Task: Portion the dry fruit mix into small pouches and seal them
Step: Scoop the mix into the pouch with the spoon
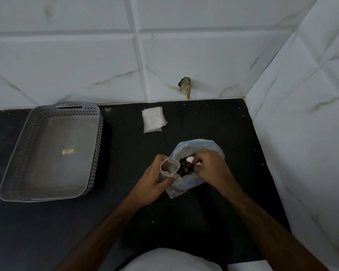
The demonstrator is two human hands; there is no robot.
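Black stone makes up the counter, which runs to a white marble-look tiled wall at twelve o'clock and another tiled wall at three o'clock. Near the middle of the counter, slightly toward four o'clock, stands a large clear plastic bag with its mouth open upward, and the dry fruit mix shows inside it as dark and tan pieces. The left hand is curled around a small pouch, thumb and fingers pinching it so that its mouth gapes open; the pouch sits right against the nine o'clock edge of the big bag's mouth, and a few pale pieces lie inside it. The right hand reaches into the big bag from its three o'clock side, fingers bent down into the mix and closed around a small white scoop, only part of which shows between the fingers. At twelve o'clock from the bag, well apart from it and near the back wall, lies a flat stack of empty pouches, slightly fanned. At nine o'clock, well apart from the hands, sits a grey perforated plastic basket with a handle slot at its far end and a small yellow sticker on its floor. Just above the counter edge at twelve o'clock, a rough dark hole breaks the wall tile.
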